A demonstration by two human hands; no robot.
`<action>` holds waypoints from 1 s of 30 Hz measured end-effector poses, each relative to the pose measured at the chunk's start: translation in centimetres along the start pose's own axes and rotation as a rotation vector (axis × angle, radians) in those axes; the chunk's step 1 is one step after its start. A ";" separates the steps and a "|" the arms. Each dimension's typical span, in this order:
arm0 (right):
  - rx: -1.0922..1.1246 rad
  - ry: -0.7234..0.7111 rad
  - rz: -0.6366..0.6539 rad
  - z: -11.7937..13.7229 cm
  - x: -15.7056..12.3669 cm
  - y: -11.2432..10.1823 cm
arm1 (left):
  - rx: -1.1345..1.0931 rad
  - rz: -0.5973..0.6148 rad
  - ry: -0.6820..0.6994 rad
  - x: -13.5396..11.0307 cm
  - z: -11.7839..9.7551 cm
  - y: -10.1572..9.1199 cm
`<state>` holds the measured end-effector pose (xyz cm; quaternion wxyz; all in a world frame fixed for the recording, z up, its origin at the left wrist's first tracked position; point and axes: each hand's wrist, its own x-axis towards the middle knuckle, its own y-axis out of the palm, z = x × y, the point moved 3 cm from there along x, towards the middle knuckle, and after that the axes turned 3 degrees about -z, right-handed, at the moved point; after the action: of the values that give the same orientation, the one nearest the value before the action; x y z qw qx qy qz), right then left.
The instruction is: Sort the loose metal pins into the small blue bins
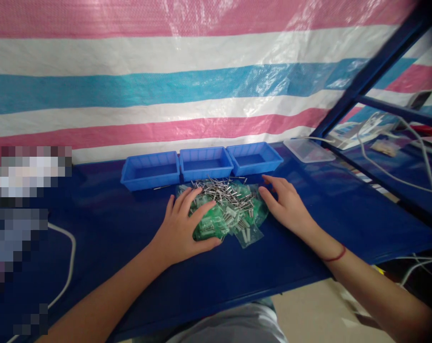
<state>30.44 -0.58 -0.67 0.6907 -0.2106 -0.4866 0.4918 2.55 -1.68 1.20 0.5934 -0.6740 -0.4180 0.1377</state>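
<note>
A heap of thin metal pins (223, 190), which look like rivets, lies on the blue table together with small clear and green plastic bags (210, 221). My left hand (183, 224) rests at the heap's left side, fingers spread over the green bags and touching them. On the right, my right hand (285, 202) is at the edge of the pile, thumb and fingers apart, with nothing visible in it. One clear bag (248, 234) with several pale pieces inside sticks out at the front of the pile.
Behind the heap stand three blue bins in a row: left bin (151, 180), middle bin (206, 173) and right bin (255, 166). A clear plastic lid (308, 151) lies beside them. White cables (73, 252) run at both sides. A blue metal frame (373, 71) rises at right.
</note>
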 end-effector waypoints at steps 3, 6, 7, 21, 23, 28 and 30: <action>-0.038 0.018 0.068 -1.1 1.2 0.6 | 0.002 0.007 -0.001 0.0 0.0 0.1; 0.010 0.017 0.109 -1.0 2.2 0.9 | 0.004 0.006 0.004 0.1 0.0 0.0; 0.032 0.028 0.119 -0.9 2.4 1.0 | 0.002 0.004 0.007 0.1 -0.1 0.0; 0.504 0.129 -0.138 3.9 6.0 -3.2 | -0.247 -0.236 -0.024 2.6 0.4 -2.2; 0.672 0.050 0.010 7.1 6.7 -2.3 | -0.455 -0.268 -0.115 3.7 0.3 -2.3; 0.932 -0.104 0.248 12.7 6.4 0.7 | -0.886 -0.307 -0.413 4.3 1.2 -1.9; 0.961 -0.133 0.313 13.3 5.7 1.8 | -0.941 -0.355 -0.474 3.7 1.8 -1.8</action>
<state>18.12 2.74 6.37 0.5950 0.0925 -0.2111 0.7700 2.90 2.15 3.60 0.1322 -0.7360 -0.6637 -0.0182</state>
